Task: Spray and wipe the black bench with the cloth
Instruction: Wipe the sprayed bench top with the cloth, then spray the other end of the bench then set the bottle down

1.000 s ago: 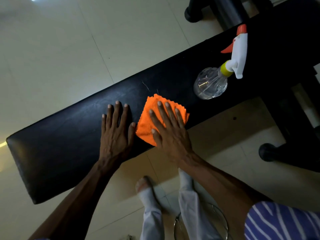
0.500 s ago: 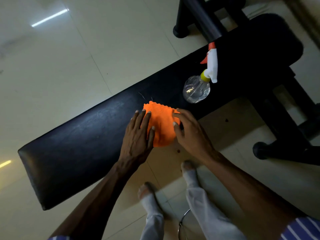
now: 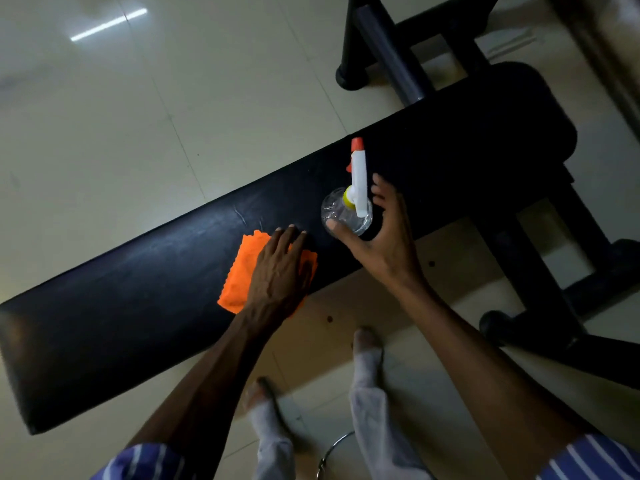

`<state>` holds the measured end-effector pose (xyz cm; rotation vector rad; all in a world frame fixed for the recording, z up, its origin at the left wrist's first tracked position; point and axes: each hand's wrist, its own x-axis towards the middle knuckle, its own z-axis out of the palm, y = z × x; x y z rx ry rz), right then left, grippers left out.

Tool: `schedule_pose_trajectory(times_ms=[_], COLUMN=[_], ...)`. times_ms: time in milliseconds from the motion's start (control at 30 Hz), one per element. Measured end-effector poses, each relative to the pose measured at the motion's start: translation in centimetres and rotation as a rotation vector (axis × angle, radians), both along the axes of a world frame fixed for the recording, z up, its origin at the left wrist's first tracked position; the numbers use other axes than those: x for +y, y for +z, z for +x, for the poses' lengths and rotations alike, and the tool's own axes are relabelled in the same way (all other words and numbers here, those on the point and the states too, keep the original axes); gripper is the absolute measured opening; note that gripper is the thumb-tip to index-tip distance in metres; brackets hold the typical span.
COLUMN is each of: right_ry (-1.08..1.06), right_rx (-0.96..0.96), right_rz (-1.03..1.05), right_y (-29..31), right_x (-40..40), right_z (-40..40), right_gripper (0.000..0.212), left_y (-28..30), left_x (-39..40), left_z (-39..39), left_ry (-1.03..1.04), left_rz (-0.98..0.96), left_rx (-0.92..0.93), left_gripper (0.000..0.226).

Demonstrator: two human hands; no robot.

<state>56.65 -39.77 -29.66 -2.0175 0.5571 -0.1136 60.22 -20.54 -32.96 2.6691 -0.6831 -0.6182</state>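
A long black padded bench (image 3: 138, 306) runs diagonally across the head view. An orange cloth (image 3: 239, 275) lies flat near its front edge, and my left hand (image 3: 280, 271) rests flat on it, covering its right half. Just to the right, a clear spray bottle (image 3: 341, 214) with a white trigger head and orange nozzle stands upright on the bench. My right hand (image 3: 384, 244) is spread around the bottle, thumb at its left side and fingers by the trigger head on the right. The fingers are not closed on it.
The bench's black metal frame (image 3: 381, 46) rises at the back, and more legs (image 3: 540, 271) stand on the right. Pale tiled floor (image 3: 173, 98) surrounds the bench. My feet (image 3: 367, 344) stand in front of it, with a metal ring (image 3: 329, 452) on the floor below.
My right hand left the cloth and moved right to the spray bottle. My left hand slid from the bare bench onto the cloth. The camera view shifted.
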Motion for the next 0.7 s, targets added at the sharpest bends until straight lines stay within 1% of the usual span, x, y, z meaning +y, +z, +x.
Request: schedule_pose_trajectory(times_ms=[67, 133, 267, 300, 400, 467, 533, 567, 600, 667, 700], right_ry=[0.078, 0.107, 0.117, 0.121, 0.103, 0.069, 0.044, 0.048, 0.063, 0.126, 0.164], right_rx=[-0.064, -0.135, -0.202, -0.219, -0.206, -0.198, -0.148, -0.077, 0.023, 0.236, 0.311], right_rz=[-0.034, -0.088, -0.18, -0.156, -0.003, 0.032, 0.123, 0.187, 0.219, 0.171, 0.145], right_y=[0.2, 0.3, 0.0, 0.0, 0.5, 0.8, 1.4, 1.8, 2.1, 2.6, 2.7], right_x=[0.0, 0.1, 0.0, 0.0, 0.2, -0.3, -1.5, -2.2, -3.1, -4.8, -5.5], right_z=[1.9, 3.5, 6.0, 6.4, 7.1, 7.2, 6.9, 6.6, 6.2, 5.4, 5.0], right_gripper=[0.096, 0.085, 0.064, 0.057, 0.028, 0.015, 0.016, 0.02, 0.028, 0.049, 0.055], left_y=[-0.1, -0.1, -0.6, -0.6, -0.5, -0.3, -0.1, -0.1, 0.0, -0.1, -0.2], left_x=[-0.4, -0.6, -0.9, -0.9, -1.1, -1.5, -1.9, -2.1, -2.5, -3.3, -3.8], left_z=[0.1, 0.1, -0.2, -0.2, -0.5, -0.6, -0.6, -0.5, -0.3, 0.1, 0.4], left_ry=[0.007, 0.021, 0.055, 0.062, 0.092, 0.104, 0.111, 0.112, 0.113, 0.11, 0.11], left_rz=[0.043, 0.063, 0.084, 0.081, 0.027, 0.003, -0.014, -0.023, -0.027, -0.021, -0.009], left_rx=[0.002, 0.0, 0.011, 0.01, -0.019, -0.037, -0.046, -0.048, -0.048, -0.037, -0.021], left_gripper=[0.05, 0.049, 0.05, 0.049, 0.04, 0.042, 0.048, 0.05, 0.054, 0.061, 0.066])
